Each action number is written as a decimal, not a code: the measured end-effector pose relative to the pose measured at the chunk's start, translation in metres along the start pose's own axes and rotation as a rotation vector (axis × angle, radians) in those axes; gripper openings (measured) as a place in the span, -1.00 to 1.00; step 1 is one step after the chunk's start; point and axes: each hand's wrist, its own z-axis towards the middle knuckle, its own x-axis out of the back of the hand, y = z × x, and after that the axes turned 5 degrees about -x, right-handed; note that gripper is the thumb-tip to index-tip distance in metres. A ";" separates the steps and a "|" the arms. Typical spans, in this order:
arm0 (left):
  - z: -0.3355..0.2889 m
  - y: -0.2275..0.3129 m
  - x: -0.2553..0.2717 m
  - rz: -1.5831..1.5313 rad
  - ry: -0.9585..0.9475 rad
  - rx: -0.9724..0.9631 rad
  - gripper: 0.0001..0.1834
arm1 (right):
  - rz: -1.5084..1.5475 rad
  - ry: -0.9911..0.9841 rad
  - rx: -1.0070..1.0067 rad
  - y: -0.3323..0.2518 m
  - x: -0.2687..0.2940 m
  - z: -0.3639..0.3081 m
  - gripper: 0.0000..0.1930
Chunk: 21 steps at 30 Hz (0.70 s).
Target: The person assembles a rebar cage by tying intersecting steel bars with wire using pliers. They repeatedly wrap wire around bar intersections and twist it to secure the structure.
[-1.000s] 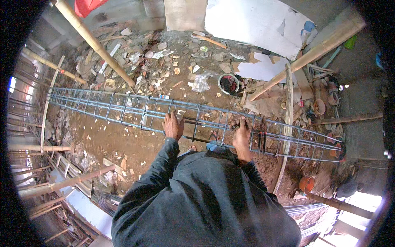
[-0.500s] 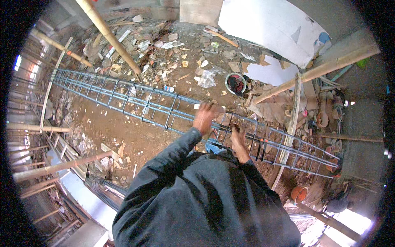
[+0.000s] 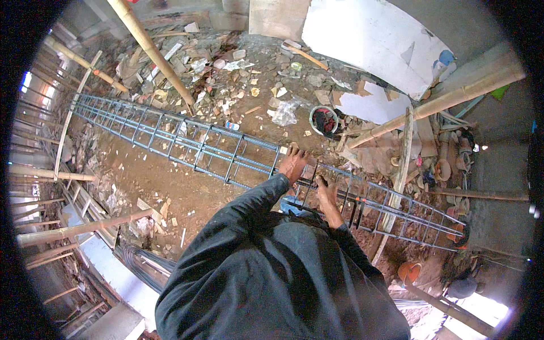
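Observation:
A long rebar cage (image 3: 217, 152), made of bluish steel bars with square stirrups, runs across in front of me from the far left to the lower right. My left hand (image 3: 293, 165) is closed over its upper bars near the middle, fingers bent around the steel. Just right of it, my right hand (image 3: 327, 198) grips a short dark tool (image 3: 322, 181) upright against the cage; its working end is too small to make out. Several dark stirrups (image 3: 355, 213) sit bunched close together to the right of my right hand.
Bamboo poles (image 3: 156, 59) slant in from several sides. A wooden strip (image 3: 398, 180) crosses the cage at right. Rubble litters the dirt floor, with a bucket (image 3: 324, 120) of dark red stuff beyond, a white board (image 3: 368, 42) and an orange bucket (image 3: 409, 273).
My left hand has shifted slightly right along the cage, closer to my right hand. My right hand has moved down a little, still gripping the dark tool.

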 end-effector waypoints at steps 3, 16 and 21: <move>0.002 0.000 0.000 0.073 -0.054 -0.004 -0.54 | -0.034 0.012 0.063 -0.007 -0.002 -0.005 -0.45; 0.010 -0.004 -0.006 0.023 0.044 0.047 -0.59 | -0.377 0.073 0.078 0.018 -0.008 0.045 -0.10; 0.011 -0.002 -0.004 0.030 -0.007 0.050 -0.61 | -0.500 0.212 0.142 0.010 -0.005 0.035 -0.27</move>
